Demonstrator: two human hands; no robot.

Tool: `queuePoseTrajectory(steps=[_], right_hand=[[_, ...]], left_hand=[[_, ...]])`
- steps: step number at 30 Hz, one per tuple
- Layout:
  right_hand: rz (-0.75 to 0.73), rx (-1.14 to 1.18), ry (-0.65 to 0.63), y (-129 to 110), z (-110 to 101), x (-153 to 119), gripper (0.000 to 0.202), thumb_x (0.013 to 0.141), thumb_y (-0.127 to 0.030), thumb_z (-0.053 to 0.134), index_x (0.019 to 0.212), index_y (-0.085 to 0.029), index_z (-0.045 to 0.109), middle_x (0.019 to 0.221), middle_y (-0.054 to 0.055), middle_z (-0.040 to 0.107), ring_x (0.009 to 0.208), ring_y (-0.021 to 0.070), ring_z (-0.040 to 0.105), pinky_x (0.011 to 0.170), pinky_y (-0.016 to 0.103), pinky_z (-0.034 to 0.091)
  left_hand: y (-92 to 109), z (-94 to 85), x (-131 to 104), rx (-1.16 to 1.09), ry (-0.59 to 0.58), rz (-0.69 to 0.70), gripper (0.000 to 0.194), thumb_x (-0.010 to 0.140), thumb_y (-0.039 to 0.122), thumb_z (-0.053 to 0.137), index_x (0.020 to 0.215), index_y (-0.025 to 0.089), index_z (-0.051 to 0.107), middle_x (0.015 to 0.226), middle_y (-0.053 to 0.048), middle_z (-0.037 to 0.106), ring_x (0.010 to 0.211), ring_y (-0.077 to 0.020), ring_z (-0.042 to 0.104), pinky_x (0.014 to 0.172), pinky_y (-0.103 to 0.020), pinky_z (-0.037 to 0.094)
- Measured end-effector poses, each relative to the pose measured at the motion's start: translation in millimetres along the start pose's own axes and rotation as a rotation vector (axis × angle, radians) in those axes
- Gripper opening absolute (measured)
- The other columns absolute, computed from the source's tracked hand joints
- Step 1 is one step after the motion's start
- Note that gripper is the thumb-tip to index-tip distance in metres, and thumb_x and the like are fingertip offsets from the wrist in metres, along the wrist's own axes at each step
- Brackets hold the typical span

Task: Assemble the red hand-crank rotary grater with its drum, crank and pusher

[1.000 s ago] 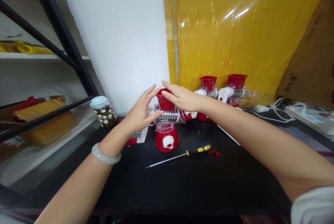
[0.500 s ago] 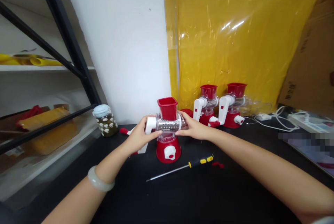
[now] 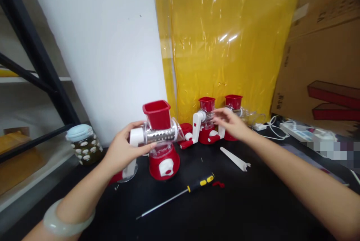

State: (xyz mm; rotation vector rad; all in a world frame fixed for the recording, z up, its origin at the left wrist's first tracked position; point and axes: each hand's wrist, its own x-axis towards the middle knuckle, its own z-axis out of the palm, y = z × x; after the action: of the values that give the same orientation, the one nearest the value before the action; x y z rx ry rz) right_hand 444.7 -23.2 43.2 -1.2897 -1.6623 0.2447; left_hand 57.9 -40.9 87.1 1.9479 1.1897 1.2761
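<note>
A rotary grater (image 3: 164, 164) with a red hopper, metal drum and red base stands on the black table, leaning slightly. My left hand (image 3: 123, 149) grips its drum housing at the white crank hub, thumb in front. My right hand (image 3: 229, 123) is away from it, fingers apart and holding nothing, in front of two more rotary graters. The nearer of these (image 3: 207, 136) shows its white crank; the farther one (image 3: 234, 101) is partly hidden by the hand. Whether my fingertips touch either one, I cannot tell.
A screwdriver (image 3: 200, 183) lies in front, beside a small red part (image 3: 218, 184). A white plastic wrench (image 3: 235, 159) lies under my right forearm. At left stands a spotted jar (image 3: 84, 147) with a blue lid; at right, a power strip (image 3: 305, 132) and cardboard box (image 3: 317, 57).
My right hand has let go of the grater's right side and moved right, toward the back graters. My left hand stays on it. The view has turned right, and the white wrench now shows.
</note>
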Motion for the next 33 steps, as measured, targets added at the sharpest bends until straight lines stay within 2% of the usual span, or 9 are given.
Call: queuePoseTrajectory(steps=[2, 4, 6, 9, 14, 20, 26, 30, 33], right_hand=[[0.096, -0.129, 0.111, 25.6, -31.7, 4.6, 0.039, 0.096, -0.059, 0.042, 0.103, -0.024, 0.056, 0.104, 0.012, 0.069, 0.095, 0.0244, 0.069, 0.08, 0.039, 0.056], [0.178, -0.245, 0.077, 48.8, -49.9, -0.7, 0.042, 0.091, -0.065, 0.046, 0.084, -0.024, 0.054, 0.084, 0.01, 0.068, 0.081, 0.0258, 0.066, 0.072, 0.039, 0.053], [0.238, -0.33, -0.091, 66.2, -51.4, -16.2, 0.044, 0.082, -0.066, 0.06, 0.069, -0.024, 0.053, 0.069, 0.007, 0.065, 0.068, 0.0237, 0.062, 0.065, 0.036, 0.048], [0.285, -0.406, -0.38, 79.4, -32.0, -47.4, 0.044, 0.068, -0.061, 0.077, 0.063, -0.022, 0.057, 0.06, 0.004, 0.065, 0.058, 0.0215, 0.06, 0.057, 0.032, 0.043], [0.222, -0.476, -0.525, 76.5, -1.4, -80.5, 0.027, 0.081, -0.043, 0.069, 0.095, -0.02, 0.068, 0.09, 0.008, 0.073, 0.082, 0.0248, 0.068, 0.072, 0.032, 0.051], [0.136, -0.546, -0.56, 61.8, -6.1, -104.8, 0.035, 0.09, -0.033, 0.059, 0.122, -0.02, 0.067, 0.116, 0.015, 0.066, 0.109, 0.0309, 0.062, 0.098, 0.045, 0.048], [0.072, -0.539, -0.625, 59.0, -14.6, -129.8, 0.052, 0.098, -0.028, 0.049, 0.149, -0.031, 0.052, 0.144, 0.016, 0.051, 0.136, 0.0329, 0.049, 0.113, 0.052, 0.04], [0.098, -0.424, -0.65, 49.6, -17.7, -138.9, 0.063, 0.1, -0.022, 0.041, 0.161, -0.033, 0.03, 0.165, 0.012, 0.032, 0.152, 0.0317, 0.033, 0.12, 0.051, 0.033], [0.1, -0.416, -0.647, 25.8, -32.4, -141.5, 0.066, 0.097, -0.026, 0.049, 0.161, -0.025, 0.034, 0.162, 0.013, 0.04, 0.145, 0.0318, 0.044, 0.119, 0.049, 0.037]], left_hand=[[20.0, -2.7, 6.4, -0.003, 0.054, 0.044, 0.075, 0.053, 0.047, 0.092, 0.116, 0.023, 0.059, 0.102, -0.008, 0.075, 0.087, -0.0308, 0.074, 0.074, -0.043, 0.064], [41.6, 0.6, 14.4, -0.033, 0.069, 0.092, 0.075, 0.051, 0.046, 0.092, 0.116, 0.023, 0.061, 0.102, -0.007, 0.075, 0.086, -0.029, 0.073, 0.073, -0.041, 0.063], [61.0, 11.9, 23.4, -0.079, 0.035, 0.133, 0.075, 0.051, 0.043, 0.094, 0.116, 0.02, 0.062, 0.101, -0.007, 0.075, 0.086, -0.0277, 0.073, 0.074, -0.039, 0.062], [79.8, 45.1, 37.9, -0.178, -0.041, 0.187, 0.075, 0.052, 0.037, 0.095, 0.117, 0.016, 0.063, 0.102, -0.008, 0.075, 0.089, -0.0259, 0.073, 0.078, -0.037, 0.061], [89.3, 124.9, 59.7, -0.352, -0.148, 0.213, 0.076, 0.057, 0.037, 0.095, 0.121, 0.014, 0.061, 0.118, -0.016, 0.073, 0.103, -0.0273, 0.071, 0.092, -0.043, 0.058], [103.1, 203.5, 74.7, -0.23, -0.216, 0.287, 0.084, 0.06, 0.037, 0.094, 0.129, 0.01, 0.056, 0.128, -0.02, 0.068, 0.115, -0.0304, 0.066, 0.1, -0.044, 0.051], [95.6, 253.9, 79.9, -0.204, -0.267, 0.305, 0.084, 0.059, 0.034, 0.095, 0.13, 0.011, 0.056, 0.131, -0.019, 0.066, 0.118, -0.0299, 0.065, 0.101, -0.04, 0.048], [78.7, 275.8, 77.2, -0.184, -0.294, 0.254, 0.087, 0.06, 0.039, 0.095, 0.132, 0.012, 0.054, 0.13, -0.019, 0.066, 0.119, -0.0316, 0.064, 0.101, -0.041, 0.048], [67.9, 285.6, 74.3, -0.189, -0.275, 0.228, 0.088, 0.06, 0.039, 0.095, 0.132, 0.012, 0.054, 0.131, -0.019, 0.066, 0.121, -0.0316, 0.063, 0.102, -0.042, 0.048]])
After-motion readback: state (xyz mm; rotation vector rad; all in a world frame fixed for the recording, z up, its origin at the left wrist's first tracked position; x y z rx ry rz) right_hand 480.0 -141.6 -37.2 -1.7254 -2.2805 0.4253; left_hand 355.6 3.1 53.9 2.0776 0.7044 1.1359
